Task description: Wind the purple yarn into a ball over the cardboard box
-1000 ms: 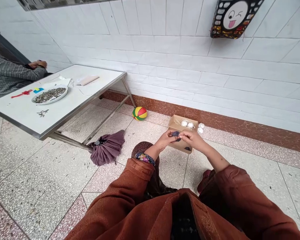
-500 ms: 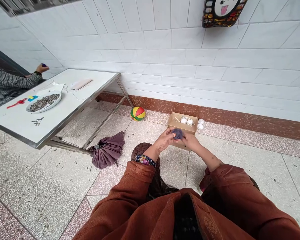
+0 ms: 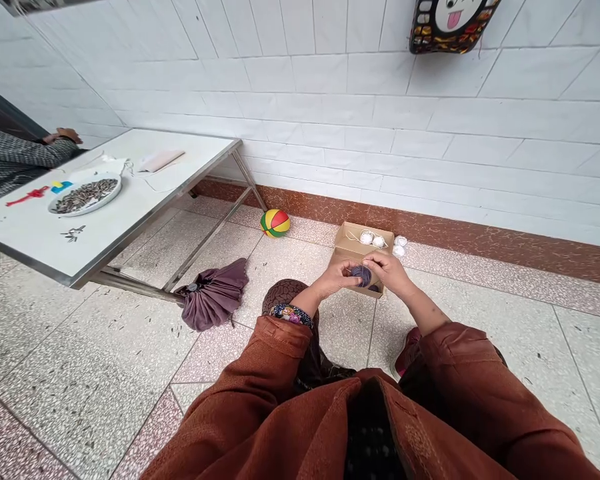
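A small ball of dark purple-blue yarn rests in the fingers of my left hand, which are curled round its left side. At the ball's upper right is my right hand, thumb and fingertips pinched together on what looks like its yarn strand. Both hands are above the near half of a cardboard box on the floor. A second dark ball shows in that half, below my right hand. Two white yarn balls lie in the far half with a loose white strand.
More white balls sit right of the box. By the wall is a colourful ball. A folded purple umbrella lies by the table, which bears a plate of seeds. Another person's sleeve appears far left.
My right hand has risen from the ball's side to a pinch at its top. The second dark ball in the box has come into view. The other person's hand has lowered.
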A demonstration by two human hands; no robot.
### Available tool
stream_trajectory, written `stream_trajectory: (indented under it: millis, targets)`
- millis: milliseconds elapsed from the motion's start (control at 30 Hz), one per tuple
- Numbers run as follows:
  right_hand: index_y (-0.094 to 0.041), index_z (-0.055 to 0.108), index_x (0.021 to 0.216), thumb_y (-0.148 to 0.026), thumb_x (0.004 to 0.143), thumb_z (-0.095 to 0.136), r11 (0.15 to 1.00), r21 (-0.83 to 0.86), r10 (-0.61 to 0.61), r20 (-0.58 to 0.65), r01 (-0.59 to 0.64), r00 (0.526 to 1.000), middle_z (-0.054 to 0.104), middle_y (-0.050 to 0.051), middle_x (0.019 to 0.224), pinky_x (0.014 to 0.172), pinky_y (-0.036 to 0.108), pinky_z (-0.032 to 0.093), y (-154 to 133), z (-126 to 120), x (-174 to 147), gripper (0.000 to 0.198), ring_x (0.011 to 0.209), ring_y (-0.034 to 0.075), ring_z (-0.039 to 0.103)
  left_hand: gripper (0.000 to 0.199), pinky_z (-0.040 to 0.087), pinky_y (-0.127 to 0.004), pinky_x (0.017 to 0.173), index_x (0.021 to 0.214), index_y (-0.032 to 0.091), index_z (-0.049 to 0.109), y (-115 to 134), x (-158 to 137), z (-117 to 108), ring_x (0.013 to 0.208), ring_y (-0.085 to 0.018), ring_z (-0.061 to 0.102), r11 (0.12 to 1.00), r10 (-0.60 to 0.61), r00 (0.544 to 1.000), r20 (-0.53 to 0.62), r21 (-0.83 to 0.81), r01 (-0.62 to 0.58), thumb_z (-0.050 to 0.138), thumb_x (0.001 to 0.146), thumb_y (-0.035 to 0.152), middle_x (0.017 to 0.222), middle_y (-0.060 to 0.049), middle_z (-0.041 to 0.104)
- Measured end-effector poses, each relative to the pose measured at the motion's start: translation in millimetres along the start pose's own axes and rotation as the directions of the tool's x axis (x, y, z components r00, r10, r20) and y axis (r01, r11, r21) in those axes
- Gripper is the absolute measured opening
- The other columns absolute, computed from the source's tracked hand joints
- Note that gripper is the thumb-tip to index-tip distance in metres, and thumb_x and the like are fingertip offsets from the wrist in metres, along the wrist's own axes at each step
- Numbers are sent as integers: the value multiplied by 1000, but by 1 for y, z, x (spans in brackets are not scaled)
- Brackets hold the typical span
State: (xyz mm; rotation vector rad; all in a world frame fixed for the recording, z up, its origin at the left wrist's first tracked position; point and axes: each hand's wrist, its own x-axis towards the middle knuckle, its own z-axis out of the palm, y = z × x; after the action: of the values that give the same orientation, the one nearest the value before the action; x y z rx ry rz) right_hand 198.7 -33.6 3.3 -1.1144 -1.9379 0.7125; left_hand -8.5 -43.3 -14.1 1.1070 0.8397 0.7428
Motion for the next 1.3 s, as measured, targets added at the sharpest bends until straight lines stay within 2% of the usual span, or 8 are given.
stream_trajectory:
  millis: [233,400,533,700,900,1000,1133,1300]
  targets:
    - [-22,71,85,-36,96,55,979,-46,201,37,-199,979,73,4,79,71,33,52,30,28,1,24,74,21,66,61,56,-33,80,121,18,62,3,-1,-6,93,-18,69,947,8,1000,13,-321,-4,89,69,33,121,-11,66]
    - [-22,73,87,-38,97,57,999,-47,24,251,-12,968,75,5,85,76,34,54,14,35,-10,24,81,21,69,44,55,-31,79,104,14,63,0,8,-11,86,-15,68,954,14,961,-278,-284,-96,87,70,30,109,-9,69]
    - [-23,74,94,-42,99,56,999,20,-48,249,44,967,75,5,89,79,35,54,-4,20,-12,27,82,21,68,42,51,-28,76,101,15,64,-3,9,-11,82,-13,63,996,1,918,-396,-81,-36,86,67,26,99,-5,69]
    - [-24,73,87,-44,99,56,999,35,-15,62,13,998,73,6,87,80,36,54,-4,6,-6,29,82,22,67,45,49,-26,74,102,15,66,0,0,-5,79,-13,61,999,-36,989,-143,33,41,88,64,26,89,-2,67]
    - [-22,70,85,-37,98,54,990,-24,140,-68,-142,988,72,5,82,75,35,53,21,22,-3,26,79,22,66,67,55,-31,76,126,22,60,9,-6,-3,92,-19,69,967,13,995,99,-255,13,89,68,35,118,-9,67]
    - [-22,71,91,-33,98,53,986,-83,149,30,-146,988,74,6,85,75,34,53,24,33,-8,23,81,22,67,62,55,-33,80,119,18,62,11,-3,-5,89,-18,68,938,61,998,11,-344,-54,89,68,40,116,-11,68]
    - [-22,70,89,-36,99,54,996,-73,-38,219,56,975,73,6,86,79,34,53,11,36,-17,24,83,22,67,52,53,-28,78,108,16,61,6,4,-10,87,-15,66,947,59,969,-238,-293,-130,87,67,36,108,-7,68]
    - [-23,72,95,-43,102,53,996,46,-85,171,78,982,72,5,88,77,34,53,-13,14,-19,28,80,21,67,43,48,-24,71,103,15,63,-1,4,-12,81,-12,61,998,17,949,-316,-56,-36,84,68,28,97,-4,67]
